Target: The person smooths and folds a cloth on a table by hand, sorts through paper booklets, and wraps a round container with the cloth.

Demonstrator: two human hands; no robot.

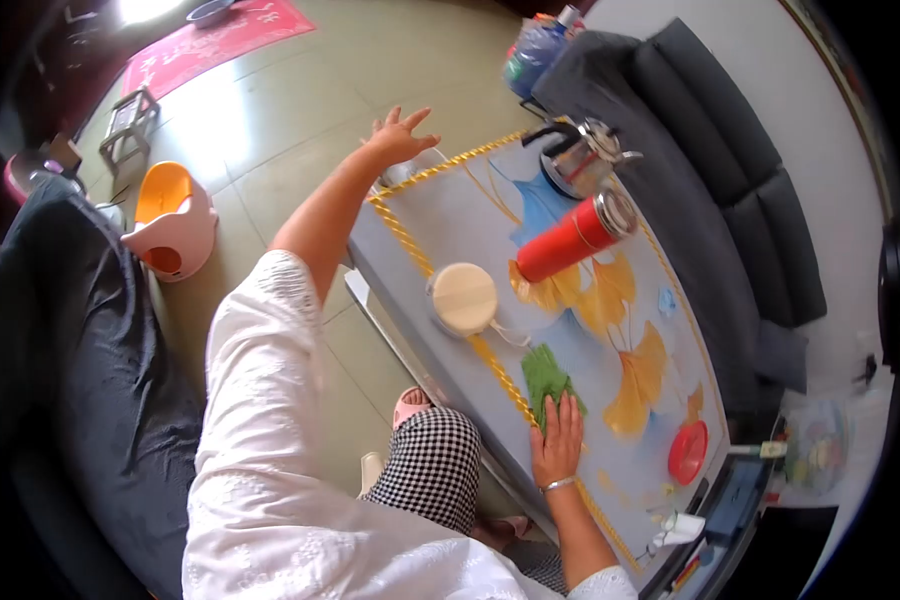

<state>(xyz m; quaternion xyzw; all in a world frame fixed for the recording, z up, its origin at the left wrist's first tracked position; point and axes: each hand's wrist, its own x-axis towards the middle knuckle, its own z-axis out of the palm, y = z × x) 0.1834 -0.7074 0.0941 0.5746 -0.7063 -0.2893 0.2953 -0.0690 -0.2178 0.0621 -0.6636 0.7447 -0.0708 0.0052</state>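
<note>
My left hand [400, 138] is stretched out over the far left corner of the table, fingers spread, beside a whitish object [413, 170] partly hidden at the edge. My right hand [559, 440] lies flat, its fingertips on a green cloth [544, 378] on the patterned tabletop [510, 400]. Between my hands stands a round container with a beige lid [465, 299], a white strap beside it. Farther over are a red thermos [570, 238] and a glass and metal kettle [580, 160] with a black handle.
A red dish [688, 452] and a white cup [680, 528] are at the table's right end. A dark sofa [670, 190] runs along the far side. On the floor at left are a pink and orange potty [175, 225] and a small stool [128, 125].
</note>
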